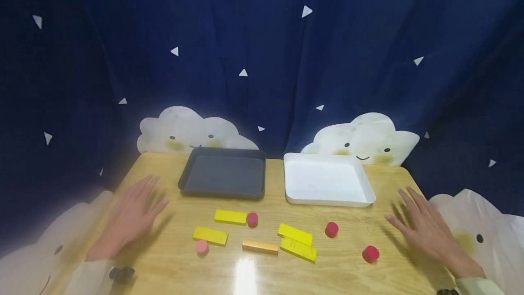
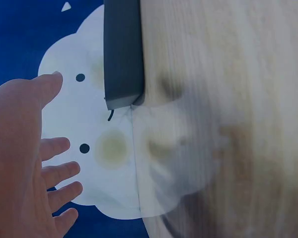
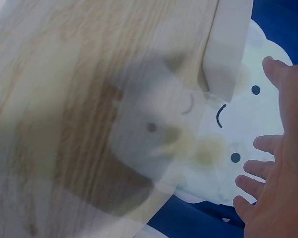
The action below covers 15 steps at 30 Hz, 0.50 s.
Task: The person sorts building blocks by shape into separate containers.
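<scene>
My left hand [image 1: 133,215] hovers over the table's left side, fingers spread and holding nothing; the left wrist view shows the same hand [image 2: 27,158] near the dark grey tray [image 2: 124,54]. On the right, my right hand [image 1: 425,229] is likewise spread and holds nothing, nearest a red cylinder [image 1: 370,254]. Between the hands lie several yellow rectangular blocks [image 1: 230,217], one orange block [image 1: 259,246], a pink cylinder [image 1: 202,247] and more red cylinders [image 1: 331,229]. Two of the yellow blocks [image 1: 299,249] touch each other at the middle right.
At the back of the wooden table [image 1: 163,258] stand a dark grey tray [image 1: 223,195] on the left and a white tray [image 1: 327,202] on the right, with a gap between them. A dark blue curtain [image 1: 262,35] with white clouds hangs behind and around the table.
</scene>
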Each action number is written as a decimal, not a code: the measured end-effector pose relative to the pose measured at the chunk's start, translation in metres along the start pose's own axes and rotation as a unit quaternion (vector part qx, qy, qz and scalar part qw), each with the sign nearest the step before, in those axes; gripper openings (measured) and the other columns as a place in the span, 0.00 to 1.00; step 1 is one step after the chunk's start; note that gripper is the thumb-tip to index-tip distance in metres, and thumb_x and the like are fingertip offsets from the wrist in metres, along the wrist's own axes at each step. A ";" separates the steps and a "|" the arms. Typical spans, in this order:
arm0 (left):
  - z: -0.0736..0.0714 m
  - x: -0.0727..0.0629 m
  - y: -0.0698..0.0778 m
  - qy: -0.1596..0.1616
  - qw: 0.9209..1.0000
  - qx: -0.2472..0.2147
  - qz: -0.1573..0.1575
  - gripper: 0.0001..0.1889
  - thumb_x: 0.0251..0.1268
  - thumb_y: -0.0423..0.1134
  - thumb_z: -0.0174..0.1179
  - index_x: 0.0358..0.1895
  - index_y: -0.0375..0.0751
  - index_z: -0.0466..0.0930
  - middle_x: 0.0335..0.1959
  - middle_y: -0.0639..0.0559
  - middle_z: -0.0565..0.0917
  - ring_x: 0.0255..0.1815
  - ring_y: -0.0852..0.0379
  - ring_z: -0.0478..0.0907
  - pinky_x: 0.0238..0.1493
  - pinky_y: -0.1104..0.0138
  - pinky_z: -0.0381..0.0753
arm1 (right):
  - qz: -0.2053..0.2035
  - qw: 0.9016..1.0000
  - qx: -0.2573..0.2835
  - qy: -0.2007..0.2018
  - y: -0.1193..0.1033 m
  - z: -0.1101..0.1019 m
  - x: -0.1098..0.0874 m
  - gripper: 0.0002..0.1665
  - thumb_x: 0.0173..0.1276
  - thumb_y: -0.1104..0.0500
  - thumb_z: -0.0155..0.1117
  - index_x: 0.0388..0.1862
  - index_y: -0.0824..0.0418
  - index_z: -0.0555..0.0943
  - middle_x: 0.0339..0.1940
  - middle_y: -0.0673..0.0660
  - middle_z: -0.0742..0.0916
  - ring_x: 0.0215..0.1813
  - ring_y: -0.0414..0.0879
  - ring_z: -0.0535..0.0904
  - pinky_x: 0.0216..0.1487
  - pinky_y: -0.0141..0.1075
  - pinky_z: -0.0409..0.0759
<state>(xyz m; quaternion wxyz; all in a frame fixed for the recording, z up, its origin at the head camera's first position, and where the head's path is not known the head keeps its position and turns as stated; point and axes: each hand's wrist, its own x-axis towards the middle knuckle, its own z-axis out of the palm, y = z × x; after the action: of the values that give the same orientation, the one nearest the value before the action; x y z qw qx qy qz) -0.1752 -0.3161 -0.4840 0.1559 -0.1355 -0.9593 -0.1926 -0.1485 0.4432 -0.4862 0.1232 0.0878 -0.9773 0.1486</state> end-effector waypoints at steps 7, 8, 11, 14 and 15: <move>-0.002 0.012 0.004 -0.014 1.000 -0.007 -0.012 0.39 0.83 0.56 0.56 0.84 0.35 0.59 0.81 0.28 0.64 0.77 0.23 0.62 0.76 0.30 0.58 | -0.012 1.000 0.012 0.017 -0.009 -0.006 0.003 0.52 0.76 0.42 0.70 0.87 0.62 0.58 0.86 0.73 0.59 0.82 0.77 0.56 0.78 0.76 0.51; -0.002 0.014 0.005 -0.017 1.000 -0.009 -0.015 0.39 0.83 0.57 0.56 0.84 0.35 0.59 0.81 0.28 0.64 0.78 0.23 0.62 0.76 0.30 0.58 | -0.015 1.000 0.012 0.019 -0.011 -0.006 0.004 0.52 0.76 0.42 0.71 0.87 0.63 0.60 0.86 0.73 0.61 0.81 0.77 0.58 0.77 0.76 0.53; -0.002 0.020 0.006 -0.023 0.999 -0.017 -0.029 0.39 0.83 0.58 0.55 0.84 0.37 0.60 0.82 0.30 0.64 0.79 0.24 0.61 0.77 0.31 0.58 | -0.021 0.999 0.010 0.023 -0.018 -0.010 0.006 0.49 0.75 0.42 0.72 0.84 0.63 0.64 0.83 0.74 0.65 0.78 0.78 0.62 0.74 0.77 0.57; -0.001 0.026 0.008 -0.029 0.998 -0.023 -0.041 0.39 0.83 0.60 0.55 0.84 0.39 0.61 0.82 0.31 0.64 0.80 0.26 0.61 0.77 0.31 0.58 | -0.026 0.999 0.009 0.026 -0.028 -0.013 0.007 0.48 0.74 0.42 0.73 0.81 0.64 0.67 0.79 0.75 0.69 0.75 0.77 0.65 0.70 0.77 0.61; -0.001 0.029 0.009 -0.033 0.998 -0.025 -0.045 0.39 0.83 0.61 0.54 0.85 0.40 0.60 0.82 0.32 0.64 0.80 0.26 0.61 0.77 0.31 0.58 | -0.027 0.999 0.008 0.025 -0.032 -0.014 0.007 0.47 0.73 0.41 0.73 0.81 0.64 0.68 0.78 0.75 0.70 0.74 0.77 0.66 0.69 0.77 0.63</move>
<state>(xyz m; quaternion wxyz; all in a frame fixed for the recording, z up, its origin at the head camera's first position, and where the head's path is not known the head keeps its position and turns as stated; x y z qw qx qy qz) -0.1985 -0.3026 -0.4700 0.1122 -0.1027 -0.9638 -0.2190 -0.1456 0.4163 -0.4623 0.1512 0.1109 -0.9699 0.1554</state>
